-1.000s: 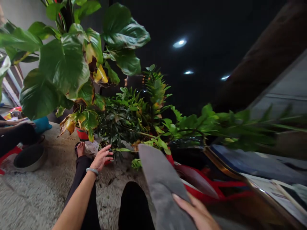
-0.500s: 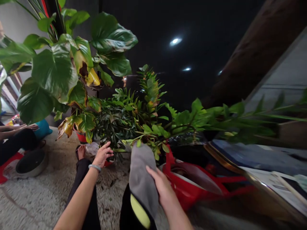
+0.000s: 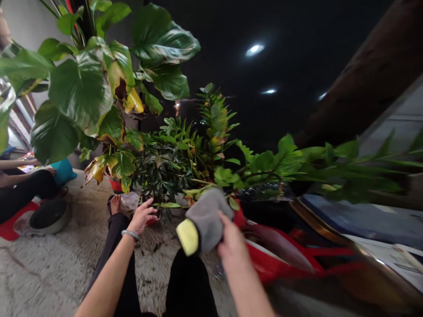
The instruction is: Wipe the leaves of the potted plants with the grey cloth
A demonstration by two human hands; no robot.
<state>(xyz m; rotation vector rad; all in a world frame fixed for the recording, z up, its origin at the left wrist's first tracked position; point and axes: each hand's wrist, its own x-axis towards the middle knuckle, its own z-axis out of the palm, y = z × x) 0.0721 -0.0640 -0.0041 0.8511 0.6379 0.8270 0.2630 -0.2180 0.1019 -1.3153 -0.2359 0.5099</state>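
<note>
Head-worn view, forward and down

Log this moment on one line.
Left hand: open, near dark-leaved plant | Right hand: gripping gray-and-yellow cloth | Nearby: red bag

Bright lights (image 3: 255, 49) shone against a dark wall (image 3: 284, 72) above the rough grey floor (image 3: 42, 277); a red stool (image 3: 9, 230) stood far left.

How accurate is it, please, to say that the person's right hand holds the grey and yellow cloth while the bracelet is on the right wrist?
Not quite: the head view shows the bracelet on the left wrist instead; the right hand does hold the grey and yellow cloth.
</note>
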